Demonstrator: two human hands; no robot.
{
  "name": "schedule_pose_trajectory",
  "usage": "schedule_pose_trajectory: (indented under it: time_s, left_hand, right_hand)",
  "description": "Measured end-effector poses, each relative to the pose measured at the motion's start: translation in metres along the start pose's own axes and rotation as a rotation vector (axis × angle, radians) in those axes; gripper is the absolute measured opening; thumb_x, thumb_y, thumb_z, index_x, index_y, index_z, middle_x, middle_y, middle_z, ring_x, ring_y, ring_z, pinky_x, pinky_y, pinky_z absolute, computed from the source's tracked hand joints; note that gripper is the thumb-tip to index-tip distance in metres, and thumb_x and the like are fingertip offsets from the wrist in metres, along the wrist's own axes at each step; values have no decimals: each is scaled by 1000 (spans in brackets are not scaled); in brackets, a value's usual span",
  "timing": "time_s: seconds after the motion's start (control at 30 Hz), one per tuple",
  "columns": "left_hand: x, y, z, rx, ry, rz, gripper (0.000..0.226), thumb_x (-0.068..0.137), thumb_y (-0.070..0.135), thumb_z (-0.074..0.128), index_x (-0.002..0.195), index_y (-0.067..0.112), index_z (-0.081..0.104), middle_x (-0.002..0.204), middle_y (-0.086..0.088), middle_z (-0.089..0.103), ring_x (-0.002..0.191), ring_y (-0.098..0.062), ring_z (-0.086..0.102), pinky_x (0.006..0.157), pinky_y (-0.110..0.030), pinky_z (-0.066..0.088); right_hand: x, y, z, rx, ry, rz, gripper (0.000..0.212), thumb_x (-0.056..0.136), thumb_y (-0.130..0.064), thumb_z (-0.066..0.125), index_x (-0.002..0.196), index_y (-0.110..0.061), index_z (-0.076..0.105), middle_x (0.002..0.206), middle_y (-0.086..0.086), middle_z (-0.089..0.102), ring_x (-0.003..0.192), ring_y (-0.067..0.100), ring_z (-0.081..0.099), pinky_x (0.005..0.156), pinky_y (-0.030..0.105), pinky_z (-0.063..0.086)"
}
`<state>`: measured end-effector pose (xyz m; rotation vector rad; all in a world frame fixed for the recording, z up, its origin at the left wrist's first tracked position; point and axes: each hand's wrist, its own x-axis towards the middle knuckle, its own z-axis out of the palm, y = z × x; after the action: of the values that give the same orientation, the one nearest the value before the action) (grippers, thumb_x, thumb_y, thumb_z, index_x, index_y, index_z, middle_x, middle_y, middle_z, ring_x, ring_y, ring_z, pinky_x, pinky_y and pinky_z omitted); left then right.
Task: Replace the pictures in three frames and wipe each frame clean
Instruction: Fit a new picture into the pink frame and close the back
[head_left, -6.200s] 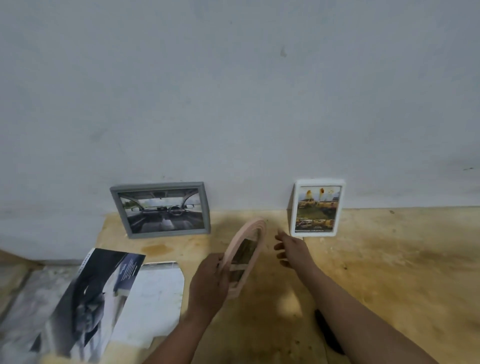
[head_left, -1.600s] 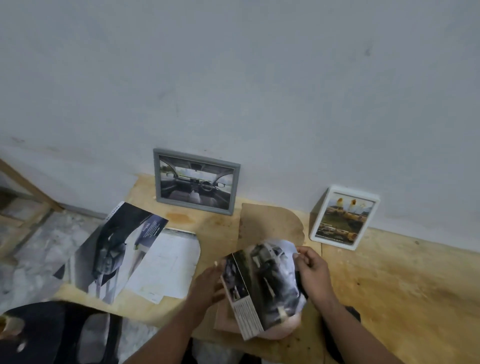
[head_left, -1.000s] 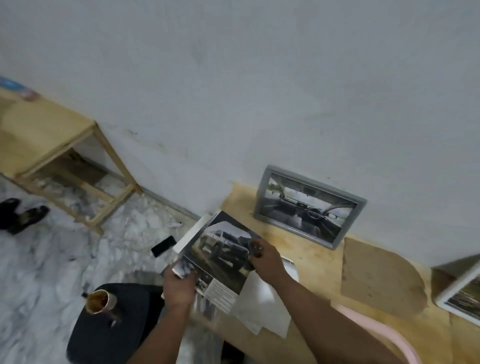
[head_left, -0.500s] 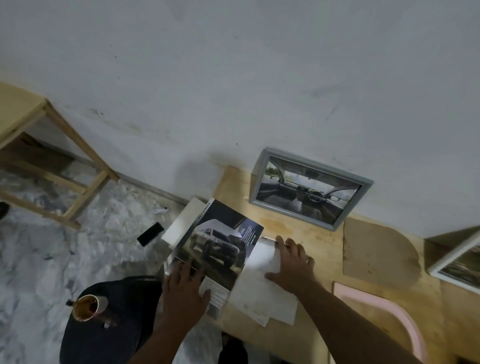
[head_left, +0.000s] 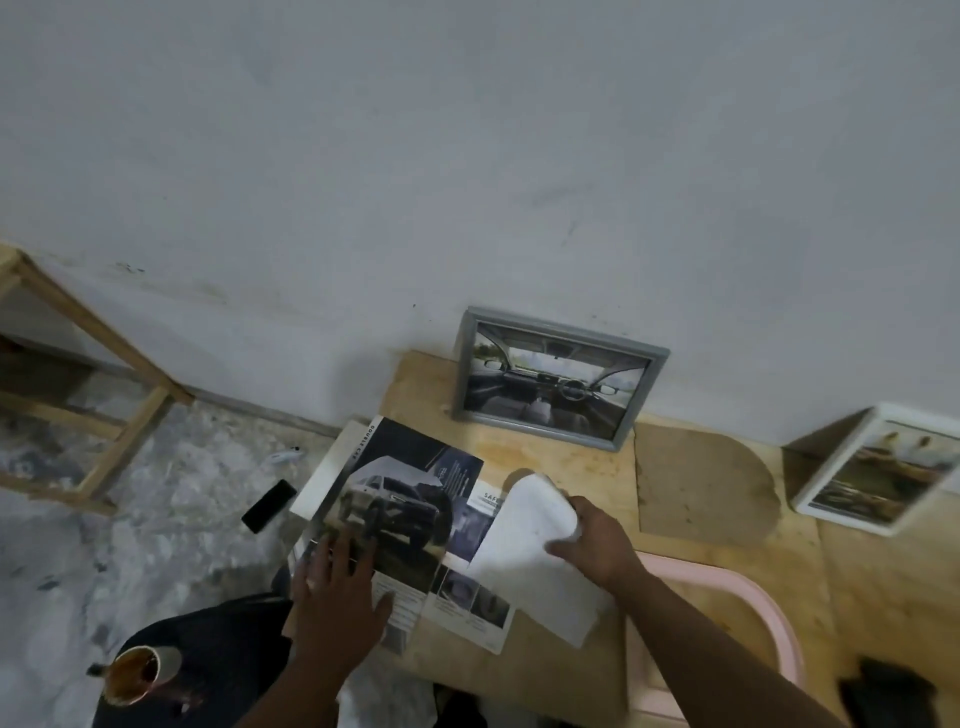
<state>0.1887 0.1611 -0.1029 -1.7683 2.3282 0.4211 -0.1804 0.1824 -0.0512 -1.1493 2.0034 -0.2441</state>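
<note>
A car brochure (head_left: 410, 499) lies open at the table's left edge. My left hand (head_left: 337, 587) presses flat on its lower left page, fingers spread. My right hand (head_left: 597, 540) grips a white sheet (head_left: 535, 561) and lifts its curled top edge off the brochure. A grey frame (head_left: 558, 376) with a car-interior picture leans on the wall. A white frame (head_left: 883, 470) with a yellowish picture leans at the right. The pink arched frame (head_left: 737, 603) lies flat under my right forearm, beside its brown arched backing board (head_left: 701, 483).
The wooden table (head_left: 857, 582) stands against a grey wall. A dark object (head_left: 891, 691) lies at the table's front right. On the marble floor lie a black phone (head_left: 269, 505) and a cup (head_left: 137, 675) on a black stool. A wooden stand (head_left: 98, 364) stands at the left.
The pink frame was laid flat and its picture removed. My view swung left to the brochure. In the last half second my right hand closed on the white sheet and lifted its edge.
</note>
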Motion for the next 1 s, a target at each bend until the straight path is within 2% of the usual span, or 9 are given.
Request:
schedule_pose_trajectory:
  time_s: [0.1,0.17,0.23,0.3,0.4,0.53,0.7,0.83,1.0]
  left_hand:
    - [9,28,-19,-187,121,46,77,88,71,44,139,16,57,141,-17,54,126,-39,52,99,-60,46]
    - [15,71,-37,-528,62,61,74,90,78,43,132,19,60,130,-6,61,112,-18,60,95,-45,55]
    - [16,127,-58,-866,-155,32,53,96,66,51,120,21,65,116,-2,69,98,-11,67,91,-42,58]
    - [17,183,-62,-1133,-416,-61,31,100,47,60,113,20,67,113,-9,72,99,-24,72,91,-46,59]
    - [8,253,-52,-1430,-673,-199,46,78,45,87,116,26,67,118,-4,75,105,-27,74,89,-46,59]
    - [-11,316,-33,-1358,-591,-256,35,92,18,77,122,21,60,120,1,69,106,-25,70,84,-41,62]
    - [-32,348,-9,-1137,-527,-247,30,96,25,71,122,24,57,121,-2,68,105,-25,69,94,-47,60]
    - [-43,354,2,-970,-411,-170,26,95,28,68,120,32,61,118,5,70,102,-18,69,95,-45,57]
    - [-48,360,20,-712,-339,-14,56,85,53,62,137,31,59,121,9,65,105,-12,65,94,-36,56]
  right_hand:
    - [-23,17,-44,493,-113,100,62,75,-43,90,127,-21,65,119,2,72,102,22,70,86,37,62]
    - [-42,36,-71,784,-205,159,58,79,-36,88,127,-15,64,117,8,74,105,30,73,91,49,61]
    - [-61,59,-92,962,-250,161,58,83,-33,86,131,-11,61,123,14,72,112,36,71,98,57,55]
    - [-80,81,-103,1016,-211,191,58,84,-35,85,131,-12,61,124,13,72,112,35,71,98,55,56]
    - [-102,114,-97,871,-1,280,66,74,-52,88,126,-20,63,114,0,77,100,22,76,85,44,63]
    - [-125,156,-78,555,323,407,98,61,-71,85,136,-23,44,125,-9,60,108,12,62,84,28,54]
    - [-143,209,-70,437,334,467,118,62,-88,68,153,-26,25,146,0,50,128,27,56,98,42,53]
    - [-149,232,-74,275,222,407,82,90,-51,64,156,-27,22,150,4,43,127,26,55,102,40,50]
    - [-146,251,-78,131,146,341,74,94,-25,59,156,-29,20,143,7,45,106,23,65,87,34,56]
